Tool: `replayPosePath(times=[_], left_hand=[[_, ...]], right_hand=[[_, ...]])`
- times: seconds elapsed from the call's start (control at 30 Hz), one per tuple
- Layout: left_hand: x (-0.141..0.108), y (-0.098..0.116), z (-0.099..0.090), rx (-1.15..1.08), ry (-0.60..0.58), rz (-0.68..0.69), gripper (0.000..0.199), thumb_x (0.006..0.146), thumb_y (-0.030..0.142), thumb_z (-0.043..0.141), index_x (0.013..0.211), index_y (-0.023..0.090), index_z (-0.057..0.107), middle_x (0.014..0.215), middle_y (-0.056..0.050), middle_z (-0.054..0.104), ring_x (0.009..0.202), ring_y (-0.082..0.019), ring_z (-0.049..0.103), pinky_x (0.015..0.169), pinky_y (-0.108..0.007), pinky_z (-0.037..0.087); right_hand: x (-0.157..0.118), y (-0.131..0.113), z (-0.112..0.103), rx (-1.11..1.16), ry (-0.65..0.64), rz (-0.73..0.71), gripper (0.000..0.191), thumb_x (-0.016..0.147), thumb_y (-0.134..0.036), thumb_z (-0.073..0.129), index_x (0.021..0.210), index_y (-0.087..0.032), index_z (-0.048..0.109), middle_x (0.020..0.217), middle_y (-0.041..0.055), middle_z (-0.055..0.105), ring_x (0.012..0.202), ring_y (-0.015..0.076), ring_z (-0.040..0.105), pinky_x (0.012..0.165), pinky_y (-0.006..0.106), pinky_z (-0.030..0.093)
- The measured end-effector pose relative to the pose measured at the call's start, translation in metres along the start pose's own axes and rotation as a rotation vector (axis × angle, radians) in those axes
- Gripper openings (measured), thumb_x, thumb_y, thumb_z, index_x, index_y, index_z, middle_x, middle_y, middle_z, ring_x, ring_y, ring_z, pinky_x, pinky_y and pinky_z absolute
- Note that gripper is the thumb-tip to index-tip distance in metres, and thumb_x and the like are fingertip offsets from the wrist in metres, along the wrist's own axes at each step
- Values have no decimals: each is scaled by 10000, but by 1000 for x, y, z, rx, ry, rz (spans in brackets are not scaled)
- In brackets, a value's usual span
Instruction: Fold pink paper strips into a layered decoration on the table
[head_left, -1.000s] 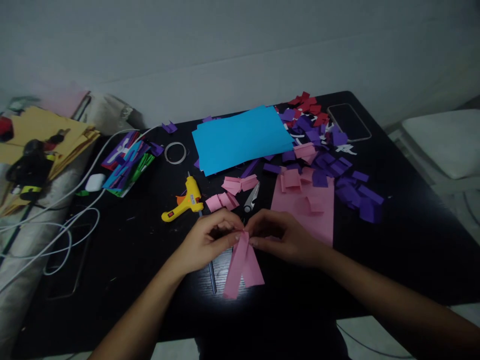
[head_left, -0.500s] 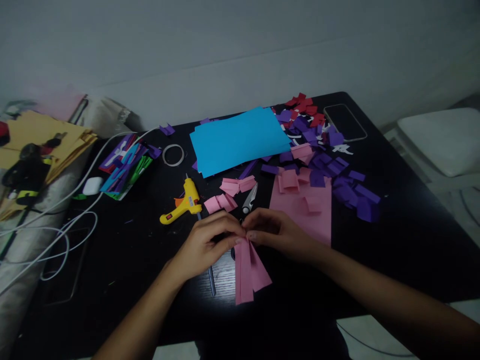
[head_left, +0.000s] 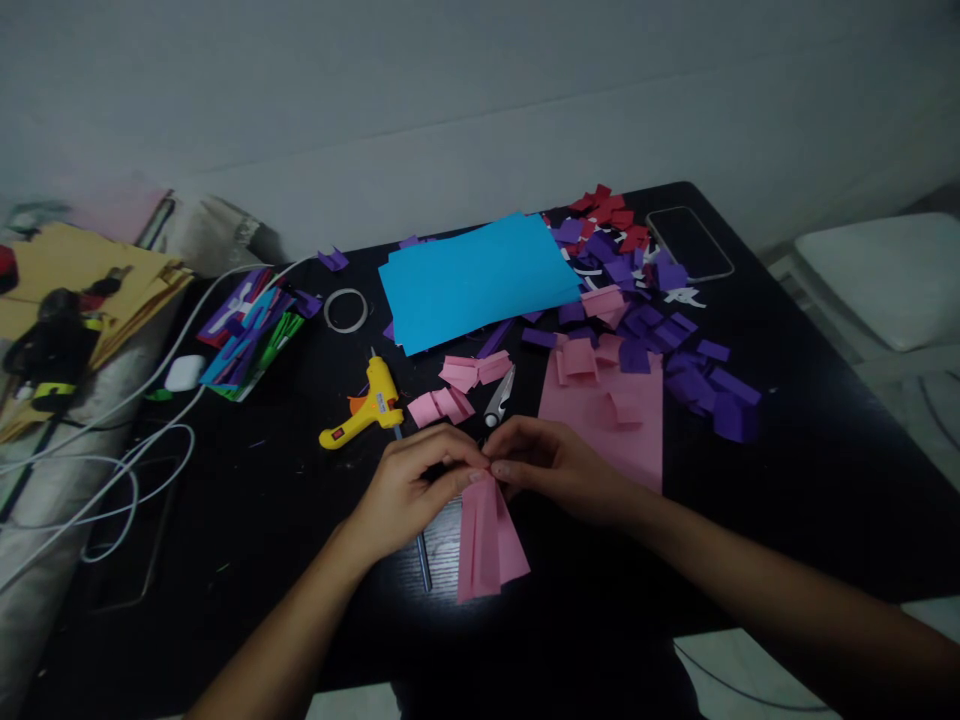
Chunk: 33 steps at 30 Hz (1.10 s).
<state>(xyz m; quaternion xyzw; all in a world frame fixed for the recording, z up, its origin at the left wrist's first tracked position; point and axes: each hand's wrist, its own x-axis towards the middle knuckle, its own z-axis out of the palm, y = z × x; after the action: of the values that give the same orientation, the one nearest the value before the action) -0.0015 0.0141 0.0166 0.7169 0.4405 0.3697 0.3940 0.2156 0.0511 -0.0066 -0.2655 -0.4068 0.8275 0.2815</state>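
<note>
Folded pink paper strips (head_left: 484,545) hang down from the fingertips of both hands, fanned apart at their lower ends. My left hand (head_left: 424,485) pinches the top of the paper from the left. From the right, my right hand (head_left: 562,470) pinches the same top end, its thumb and fingertips meeting the left ones. Scissors (head_left: 499,398) lie just beyond the hands, blades showing and handles hidden. A yellow glue gun (head_left: 369,405) with a grey glue stick (head_left: 424,560) rests left of them. Folded pink pieces (head_left: 441,405) and a pink sheet (head_left: 600,440) lie close by.
Blue sheets (head_left: 480,285) lie at the back, beside a pile of purple pieces (head_left: 675,345) and red pieces (head_left: 604,210). A phone (head_left: 690,243) sits at the far right corner. On the left are a tape roll (head_left: 346,310), coloured strips (head_left: 251,335) and white cables (head_left: 161,430).
The lower ends of the pink paper strips have swung slightly left and up. Both hands stay nearly in place, still pinching the top.
</note>
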Motion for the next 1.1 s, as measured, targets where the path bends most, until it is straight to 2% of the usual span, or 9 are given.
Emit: replayPosePath(times=[0.6, 0.77, 0.9, 1.0, 1.1], left_hand=[[-1, -2, 2, -21, 50, -32, 40, 937, 186, 731, 947, 191, 769, 909, -42, 763, 816, -146, 714, 734, -243, 565], [-2, -1, 3, -84, 70, -103, 38, 918, 216, 756, 917, 178, 759, 868, -39, 769, 770, -140, 718, 695, -225, 565], [-1, 1, 4, -191, 53, -201, 86, 924, 245, 743, 909, 161, 740, 826, -41, 772, 729, -140, 722, 668, -220, 575], [-1, 0, 4, -252, 67, -266, 140, 899, 289, 772, 908, 157, 725, 769, -29, 756, 681, -137, 708, 628, -214, 565], [-2, -1, 4, -305, 63, -297, 174, 871, 299, 803, 922, 162, 707, 783, -25, 750, 691, -136, 706, 641, -218, 569]], right_hand=[[1, 2, 0, -6, -7, -11, 225, 865, -286, 823, 1011, -170, 698, 919, -1, 704, 788, 107, 714, 748, 266, 651], [0, 2, 0, -46, 3, -17, 231, 868, -291, 811, 1025, -173, 689, 916, 8, 693, 794, 122, 700, 731, 268, 633], [-5, -3, 2, -294, 29, -138, 232, 902, -221, 740, 1122, -198, 669, 930, 15, 678, 834, 136, 679, 761, 274, 589], [-8, -7, 3, -565, 19, -312, 318, 853, -116, 720, 1151, -219, 680, 1024, 43, 656, 878, 152, 657, 786, 294, 570], [-9, -11, 3, -706, -5, -455, 341, 816, -71, 719, 1115, -234, 705, 1092, 59, 617, 890, 162, 637, 799, 313, 568]])
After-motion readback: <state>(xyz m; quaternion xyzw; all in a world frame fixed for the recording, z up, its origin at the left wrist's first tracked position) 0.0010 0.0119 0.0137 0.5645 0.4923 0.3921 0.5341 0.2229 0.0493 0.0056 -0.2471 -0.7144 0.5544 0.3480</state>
